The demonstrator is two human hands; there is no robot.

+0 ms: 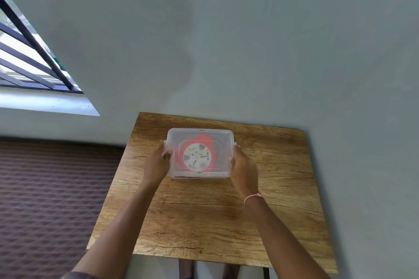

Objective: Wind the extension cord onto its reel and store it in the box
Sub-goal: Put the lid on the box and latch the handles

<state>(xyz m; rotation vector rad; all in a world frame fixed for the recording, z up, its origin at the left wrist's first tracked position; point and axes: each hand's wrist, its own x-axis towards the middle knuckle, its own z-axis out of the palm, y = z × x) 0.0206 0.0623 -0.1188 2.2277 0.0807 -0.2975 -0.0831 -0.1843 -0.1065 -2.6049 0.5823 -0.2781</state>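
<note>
A translucent plastic box (pixel 223 140) with its lid on stands on the far half of a wooden table (pixel 204 222). Through the lid I see the red reel (pixel 197 157) with its white round face lying flat inside. No loose cord shows outside the box. My left hand (pixel 158 161) grips the box's left side at the latch, thumb on the lid edge. My right hand (pixel 243 166) holds the right side the same way; a pink bracelet sits on that wrist.
The table stands against a grey-green wall (pixel 249 41). A barred window (pixel 34 61) is at the upper left. A dark patterned bed cover or mat (pixel 49 188) lies left of the table. Feet show below the near table edge.
</note>
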